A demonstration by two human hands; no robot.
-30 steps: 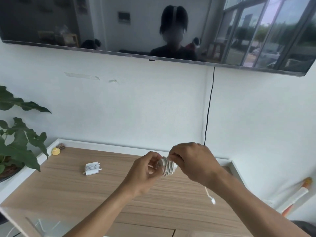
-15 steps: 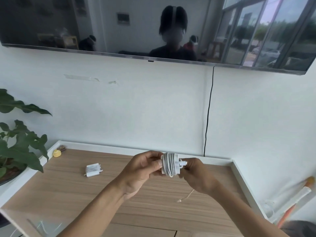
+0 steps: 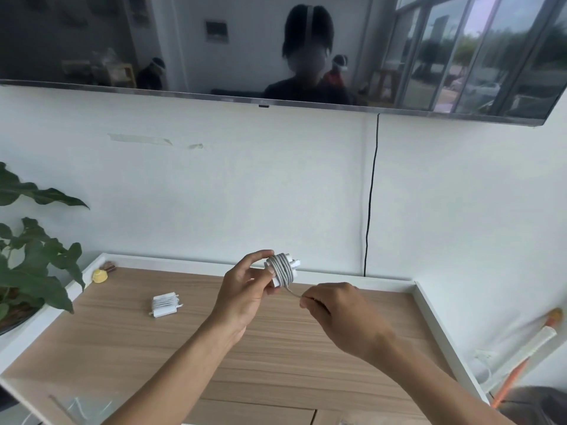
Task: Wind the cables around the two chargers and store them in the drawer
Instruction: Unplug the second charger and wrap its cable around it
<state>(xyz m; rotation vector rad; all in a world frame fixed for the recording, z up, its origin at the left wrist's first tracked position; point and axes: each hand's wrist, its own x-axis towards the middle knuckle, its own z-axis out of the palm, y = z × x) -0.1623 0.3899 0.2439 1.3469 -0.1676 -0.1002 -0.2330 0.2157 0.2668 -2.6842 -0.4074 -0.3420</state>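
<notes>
2 hands [image 3: 242,297] up, charger [image 3: 283,270] between left fingers [image 3: 260,256], right fingers [image 3: 306,302] pinching cable [image 3: 294,292]

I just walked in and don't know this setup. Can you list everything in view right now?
held charger: one, white, cable wound round it, above the tabletop
cable tail: one, white, from held charger to right hand
wound charger: one, white, lying on tabletop, left of the hands
tabletop: one, light wood with white rim, below the hands
plant: one, green, far left
yellow object: one, back left corner of tabletop; too small to identify
television: one, dark, on the wall
wall cable: one, black, hanging below television
left hand: grips held charger
right hand: pinches cable tail
</notes>
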